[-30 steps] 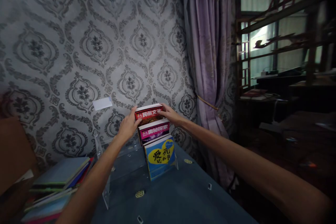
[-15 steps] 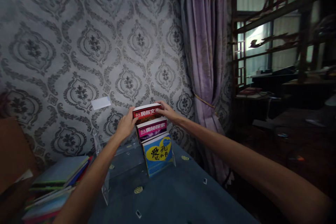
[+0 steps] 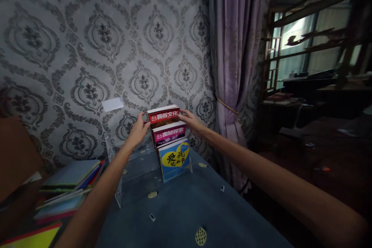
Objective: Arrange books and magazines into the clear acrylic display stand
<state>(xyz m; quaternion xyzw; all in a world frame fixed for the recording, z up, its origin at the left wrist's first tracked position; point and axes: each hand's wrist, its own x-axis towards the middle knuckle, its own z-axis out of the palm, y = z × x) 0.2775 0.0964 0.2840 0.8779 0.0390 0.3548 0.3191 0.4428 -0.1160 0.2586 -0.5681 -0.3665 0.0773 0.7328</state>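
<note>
Three rows of books stand in a clear stepped stand point(image 3: 117, 195) on the table. At the back and highest is the red book point(image 3: 164, 116), with a purple book point(image 3: 170, 134) below it and a blue book with a yellow heart point(image 3: 174, 161) in front. My left hand point(image 3: 138, 131) is at the red book's left edge, fingers apart, thumb near the cover. At its right edge is my right hand point(image 3: 193, 122), fingers extended and close to or touching the book. Neither hand visibly grips it.
Piled books point(image 3: 69, 176) lie at the left, near a brown cardboard box point(image 3: 17, 155). Patterned wallpaper point(image 3: 101, 54) rises behind the stand, bearing a white switch plate point(image 3: 112, 104). A purple curtain point(image 3: 232, 66) hangs right of the dark blue tabletop point(image 3: 174, 217).
Both hands have loosened from the red book's top corners, the left fingers moving off leftward and the right ones rightward. The view has tilted down a little.
</note>
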